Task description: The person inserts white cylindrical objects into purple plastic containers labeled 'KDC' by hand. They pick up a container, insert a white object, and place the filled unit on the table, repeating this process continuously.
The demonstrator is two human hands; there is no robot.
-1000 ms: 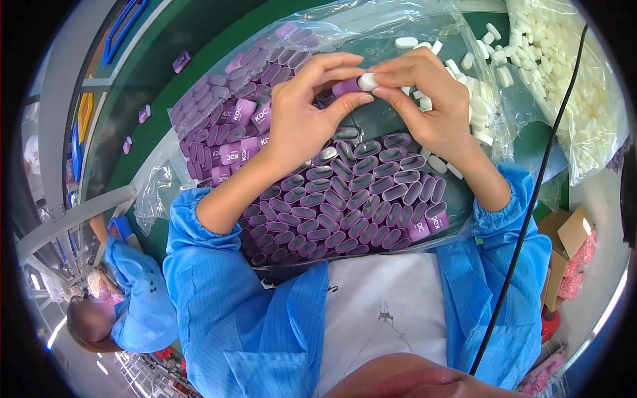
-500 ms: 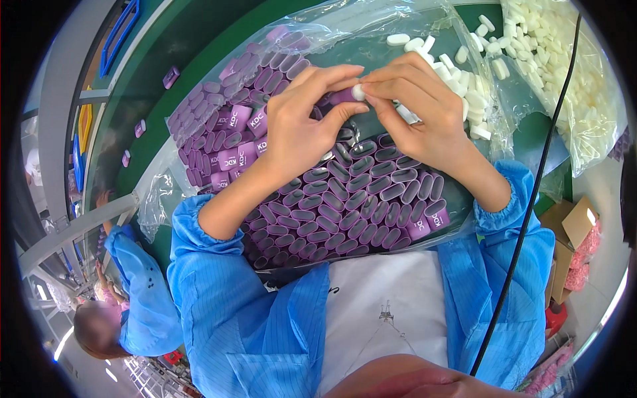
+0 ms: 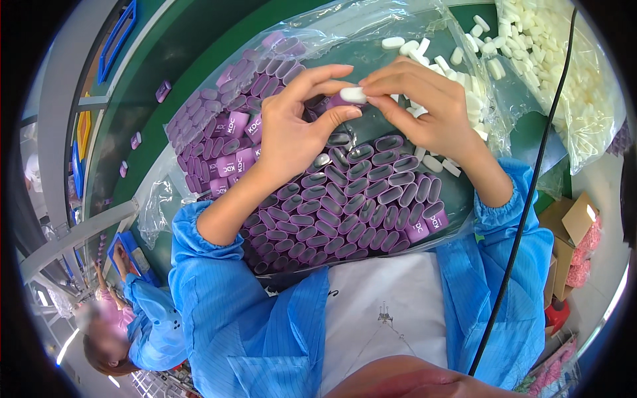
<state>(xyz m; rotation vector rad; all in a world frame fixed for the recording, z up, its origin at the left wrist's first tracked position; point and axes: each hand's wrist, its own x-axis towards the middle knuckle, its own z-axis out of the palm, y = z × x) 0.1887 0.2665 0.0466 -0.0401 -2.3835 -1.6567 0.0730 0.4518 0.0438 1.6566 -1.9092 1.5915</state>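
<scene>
My left hand is closed round a purple oval case, its thumb and forefinger on either side. A white oval insert sits at the case's mouth, long side showing; how deep it is seated cannot be made out. The fingertips of my right hand pinch the insert's right end. Below my hands stand many purple oval cases, open ends up, packed side by side on clear plastic. More white inserts lie loose beside and behind my right hand.
A clear bag of cream-white pieces lies at the far right. A black cable hangs across the right side. Single purple cases stand on the green surface at left. A co-worker in a blue sleeve is beside a blue tray.
The white insert, seen end-on before, now shows its long side at the purple case's mouth. Both hands stay close together. At left the co-worker has shifted, and the blue tray now shows.
</scene>
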